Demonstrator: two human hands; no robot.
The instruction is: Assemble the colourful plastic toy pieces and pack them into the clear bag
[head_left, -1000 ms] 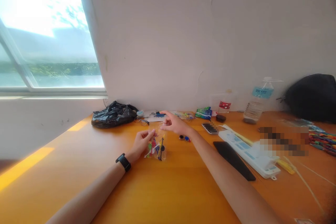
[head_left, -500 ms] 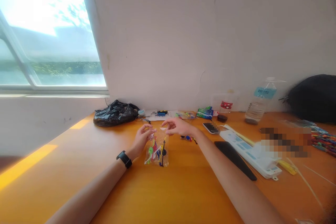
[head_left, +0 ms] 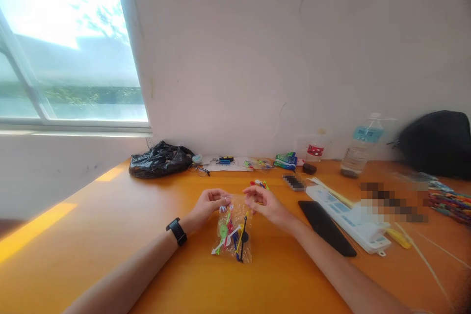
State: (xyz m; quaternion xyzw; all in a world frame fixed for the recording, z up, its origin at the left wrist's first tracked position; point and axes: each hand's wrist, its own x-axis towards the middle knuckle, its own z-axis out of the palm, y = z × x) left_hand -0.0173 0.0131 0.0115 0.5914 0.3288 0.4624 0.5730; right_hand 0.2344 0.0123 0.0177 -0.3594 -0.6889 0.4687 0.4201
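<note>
A clear plastic bag hangs a little in front of me over the wooden table. Inside it are several plastic spinner arrows in green, red, white, blue, yellow and black, lying toward the bottom. My left hand, with a black watch on its wrist, pinches the bag's upper left corner. At the upper right edge, the fingers of my right hand are closed on the bag. Just behind the right hand lie some small coloured pieces, partly hidden by it.
A black plastic bag, eyeglasses and a paper sheet lie along the wall. To the right are a phone, a black flat object, a white power strip, a large bottle and a black backpack.
Both hands and the bag have come nearer to me and slightly right. More of the coloured pieces behind the right hand now show.
</note>
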